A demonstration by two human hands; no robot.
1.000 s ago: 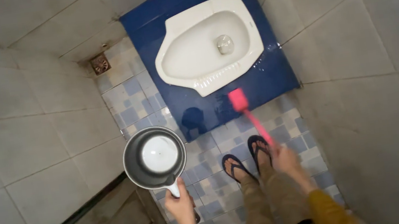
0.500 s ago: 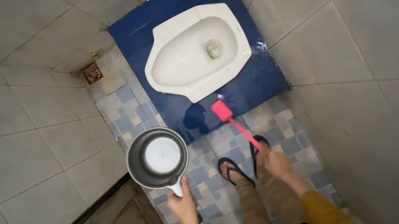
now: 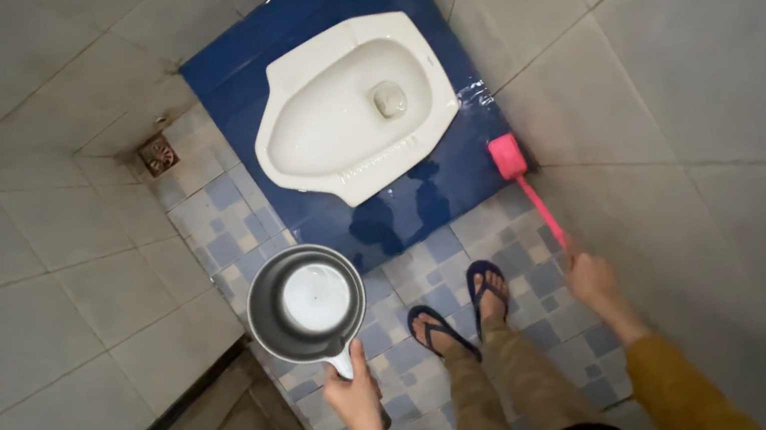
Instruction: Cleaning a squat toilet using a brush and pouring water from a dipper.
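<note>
Khaki trouser legs (image 3: 510, 388) and dark flip-flops (image 3: 463, 309) on blue-and-grey checked floor tiles (image 3: 403, 414), lower centre of frame.

Left hand (image 3: 355, 396), lower centre-left: grip wrapped tight around the white handle of a grey dipper (image 3: 305, 304), held level above the floor; pale inside bottom shows. Position matches the pictures from a second ago.

Right hand (image 3: 592, 277), right of centre, mustard sleeve (image 3: 683, 393) behind it: grip closed on the lower end of a pink toilet brush (image 3: 522, 186). Brush head now rests at the right edge of the blue platform (image 3: 294, 26), just beside the grey wall tiles (image 3: 712, 45). Half a second ago the head lay on the front of the platform, just below the pan's rim; it has swung to the right, and the hand with it. Judged: scrubbing has shifted from the front strip to the right-hand corner.

White squat toilet pan (image 3: 352, 108), upper centre, set in the platform; wet sheen and dark reflections on the blue below it.

Rusty floor drain (image 3: 158, 156), upper left, well apart from both hands.
</note>
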